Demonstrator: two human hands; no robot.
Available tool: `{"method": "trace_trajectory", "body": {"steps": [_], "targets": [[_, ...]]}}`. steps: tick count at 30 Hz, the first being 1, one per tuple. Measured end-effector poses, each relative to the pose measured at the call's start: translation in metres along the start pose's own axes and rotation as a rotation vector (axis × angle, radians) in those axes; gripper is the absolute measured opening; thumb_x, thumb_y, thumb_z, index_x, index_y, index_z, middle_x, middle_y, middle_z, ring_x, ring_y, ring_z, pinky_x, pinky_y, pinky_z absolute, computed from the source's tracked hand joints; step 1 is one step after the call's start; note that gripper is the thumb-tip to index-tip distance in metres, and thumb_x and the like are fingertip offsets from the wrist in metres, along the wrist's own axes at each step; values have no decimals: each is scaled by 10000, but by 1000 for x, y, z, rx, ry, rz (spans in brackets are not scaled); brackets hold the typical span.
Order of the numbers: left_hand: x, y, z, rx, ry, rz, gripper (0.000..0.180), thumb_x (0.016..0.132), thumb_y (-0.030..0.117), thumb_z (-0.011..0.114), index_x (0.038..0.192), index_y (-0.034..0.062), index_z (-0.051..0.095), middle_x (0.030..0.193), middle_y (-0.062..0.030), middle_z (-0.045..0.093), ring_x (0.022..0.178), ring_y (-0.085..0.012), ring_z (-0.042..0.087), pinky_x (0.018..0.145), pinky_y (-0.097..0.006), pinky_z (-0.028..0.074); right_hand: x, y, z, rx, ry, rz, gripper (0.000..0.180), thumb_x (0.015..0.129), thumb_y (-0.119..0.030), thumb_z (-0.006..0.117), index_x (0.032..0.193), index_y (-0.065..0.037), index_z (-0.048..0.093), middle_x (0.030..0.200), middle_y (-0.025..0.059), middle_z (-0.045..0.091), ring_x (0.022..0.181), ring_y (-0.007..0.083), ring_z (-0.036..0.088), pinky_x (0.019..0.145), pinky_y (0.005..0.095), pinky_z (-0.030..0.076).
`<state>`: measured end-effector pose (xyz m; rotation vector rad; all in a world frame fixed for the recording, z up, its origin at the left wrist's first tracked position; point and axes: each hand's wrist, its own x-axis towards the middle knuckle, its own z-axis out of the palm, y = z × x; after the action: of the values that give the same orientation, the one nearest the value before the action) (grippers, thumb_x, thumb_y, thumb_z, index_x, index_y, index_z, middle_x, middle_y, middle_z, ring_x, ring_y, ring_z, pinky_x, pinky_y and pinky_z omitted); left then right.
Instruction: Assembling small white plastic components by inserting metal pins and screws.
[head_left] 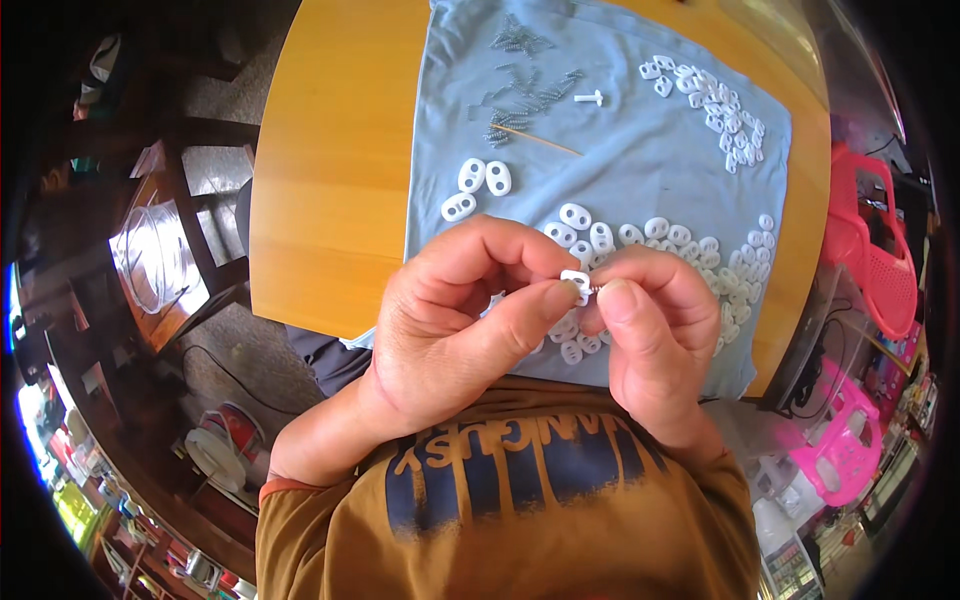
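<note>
Between thumb and index finger, my left hand (465, 315) pinches a small white two-hole cord lock (574, 280). My right hand (655, 325) has its thumb and fingers closed on a tiny metal spring (597, 290), whose coils show at the cord lock's right side. How far the spring sits inside the piece is hidden by my fingertips. Below and behind both hands lies a spread of white two-hole pieces (601, 236) on the light blue cloth (620, 130). Left of them, three similar pieces (471, 176) lie apart.
Loose springs (520, 100) lie in piles at the cloth's far left, beside a thin wooden stick (540, 138) and a white T-shaped plunger (590, 97). More small white parts (712, 100) are heaped far right. The yellow wooden table (335, 170) borders the cloth; a red plastic chair (870, 240) stands right.
</note>
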<state>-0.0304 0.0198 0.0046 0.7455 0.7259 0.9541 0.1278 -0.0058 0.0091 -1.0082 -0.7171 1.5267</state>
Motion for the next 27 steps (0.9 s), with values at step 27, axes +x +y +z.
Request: {"method": "trace_trajectory", "body": {"steps": [27], "targets": [[1, -5, 0, 60, 21, 2, 141, 834, -40, 578, 968, -10, 547, 902, -32, 581, 825, -72, 538, 723, -202, 439, 5, 6, -7, -527, -36, -287, 65, 813, 15, 587, 875, 35, 592, 738, 75, 589, 611, 109, 506, 550, 227, 396]]}}
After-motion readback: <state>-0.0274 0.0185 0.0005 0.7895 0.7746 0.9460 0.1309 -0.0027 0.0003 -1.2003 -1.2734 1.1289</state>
